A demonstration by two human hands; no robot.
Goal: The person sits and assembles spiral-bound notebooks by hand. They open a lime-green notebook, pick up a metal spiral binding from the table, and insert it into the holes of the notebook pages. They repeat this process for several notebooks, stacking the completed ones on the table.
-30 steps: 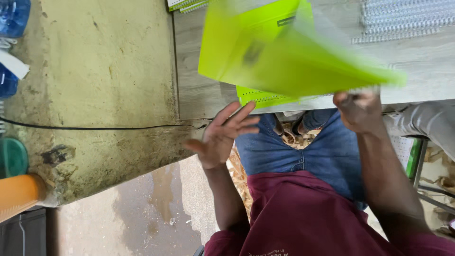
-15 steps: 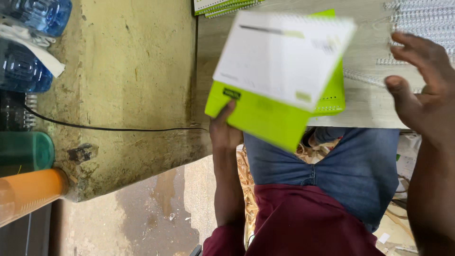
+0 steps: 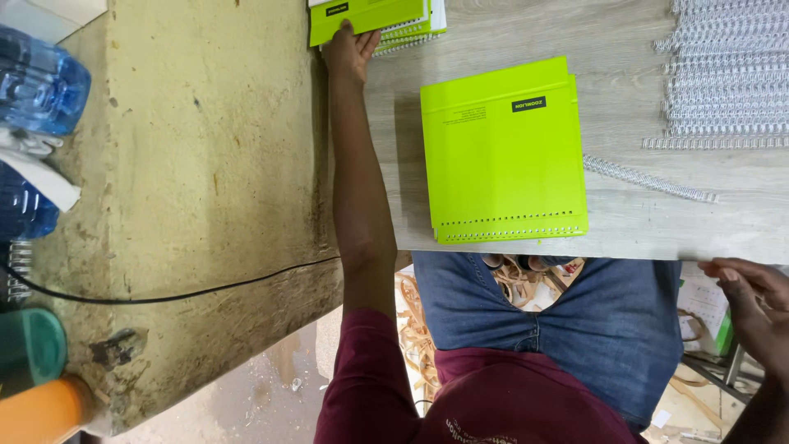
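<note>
- Lime-green punched notebook (image 3: pixel 503 152), flat on table, centre of frame, holes along lower edge.
- Stack of bound green notebooks (image 3: pixel 380 20), top centre-left, under left hand (image 3: pixel 349 51).

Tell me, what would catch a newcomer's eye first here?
The bright lime-green booklet lying flat mid-table, its punched edge toward the person. The left hand rests on a stack of bound green notebooks at the far edge, and silver binding coils lie to the right.

Bound booklet stack (image 3: pixel 374 18), 12 o'clock: cut by top edge, part under left hand (image 3: pixel 349 51). Right hand (image 3: pixel 752 300), 4 o'clock: cropped at frame edge. Water bottles (image 3: pixel 37 82), 10 o'clock: partly out of view
</note>
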